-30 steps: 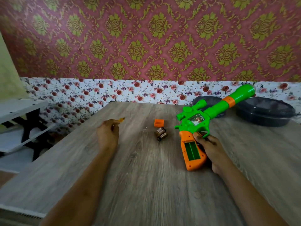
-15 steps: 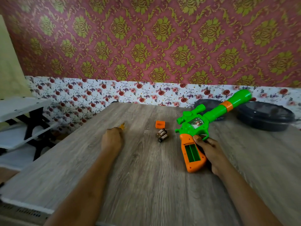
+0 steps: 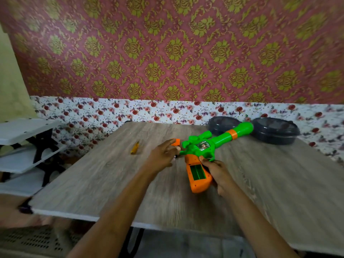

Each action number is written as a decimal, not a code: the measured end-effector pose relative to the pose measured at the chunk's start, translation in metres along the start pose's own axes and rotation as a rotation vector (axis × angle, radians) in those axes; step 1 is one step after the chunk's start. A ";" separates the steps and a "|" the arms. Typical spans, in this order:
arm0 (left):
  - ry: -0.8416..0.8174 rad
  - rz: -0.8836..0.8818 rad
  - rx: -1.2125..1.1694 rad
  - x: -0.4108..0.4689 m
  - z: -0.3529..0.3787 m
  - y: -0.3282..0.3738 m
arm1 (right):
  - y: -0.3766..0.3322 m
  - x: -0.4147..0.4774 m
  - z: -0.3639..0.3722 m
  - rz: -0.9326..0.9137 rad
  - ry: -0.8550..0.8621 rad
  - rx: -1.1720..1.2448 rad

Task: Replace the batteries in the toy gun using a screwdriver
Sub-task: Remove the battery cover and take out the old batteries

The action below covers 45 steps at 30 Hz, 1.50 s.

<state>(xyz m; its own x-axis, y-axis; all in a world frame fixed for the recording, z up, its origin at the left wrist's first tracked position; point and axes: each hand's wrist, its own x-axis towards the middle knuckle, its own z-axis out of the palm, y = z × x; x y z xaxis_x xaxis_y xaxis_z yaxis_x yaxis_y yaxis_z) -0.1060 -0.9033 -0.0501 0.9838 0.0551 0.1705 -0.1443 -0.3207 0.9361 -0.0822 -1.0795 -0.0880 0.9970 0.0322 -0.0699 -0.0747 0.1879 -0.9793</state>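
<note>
A green and orange toy gun [image 3: 208, 146] lies on the wooden table [image 3: 93, 179], its orange grip turned up with the battery compartment [image 3: 197, 171] uncovered and empty. My right hand [image 3: 216, 172] holds that grip from the right side. My left hand [image 3: 163, 155] reaches over the loose batteries [image 3: 178, 149], which it mostly hides, fingers spread near the orange compartment cover [image 3: 176, 142]. A yellow-handled screwdriver [image 3: 134, 147] lies alone on the table left of my left hand.
Two dark round lidded containers [image 3: 275, 134] stand at the table's back right, behind the gun's barrel. A white shelf unit [image 3: 24, 146] stands off the table's left edge. A patterned wall closes the far side.
My left hand set the screwdriver down on the table and moved right to the batteries. The view shifted, and the right hand kept its hold on the gun's grip.
</note>
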 end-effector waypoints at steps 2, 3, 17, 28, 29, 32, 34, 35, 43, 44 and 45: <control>-0.113 -0.068 -0.023 -0.006 0.008 0.007 | 0.004 -0.014 0.000 0.046 -0.012 0.036; -0.143 -0.077 -0.015 -0.007 0.010 0.007 | 0.007 -0.019 0.000 0.061 -0.011 0.043; -0.001 -0.186 -0.084 -0.038 0.019 -0.013 | 0.012 -0.048 0.017 0.148 -0.062 -0.166; 0.092 -0.030 0.322 -0.037 0.012 -0.014 | -0.008 -0.050 0.005 -0.171 0.150 -1.188; 0.080 -0.016 0.442 -0.035 0.011 -0.013 | -0.011 -0.051 -0.003 -0.184 0.185 -1.203; 0.130 0.035 0.778 -0.031 0.011 0.000 | -0.019 -0.047 -0.038 -0.229 0.253 -1.183; 0.167 0.088 0.813 -0.027 0.021 0.016 | -0.027 -0.043 -0.070 -0.252 0.290 -1.144; 0.179 0.121 0.813 -0.025 0.027 0.024 | -0.030 -0.042 -0.084 -0.266 0.296 -1.126; -0.105 0.339 0.732 0.030 0.154 0.067 | -0.064 -0.028 -0.204 -0.203 0.441 -1.141; -0.148 0.370 0.733 0.042 0.175 0.072 | -0.066 -0.024 -0.221 -0.175 0.464 -1.169; -0.185 0.395 0.737 0.051 0.192 0.076 | -0.067 -0.021 -0.234 -0.136 0.469 -1.199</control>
<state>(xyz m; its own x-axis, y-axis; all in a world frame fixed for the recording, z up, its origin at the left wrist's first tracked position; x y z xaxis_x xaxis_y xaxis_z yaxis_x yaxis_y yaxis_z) -0.0465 -1.1065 -0.0295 0.8869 -0.3246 0.3288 -0.4370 -0.8202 0.3691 -0.0941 -1.3222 -0.0655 0.9246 -0.3087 0.2230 -0.1532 -0.8375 -0.5245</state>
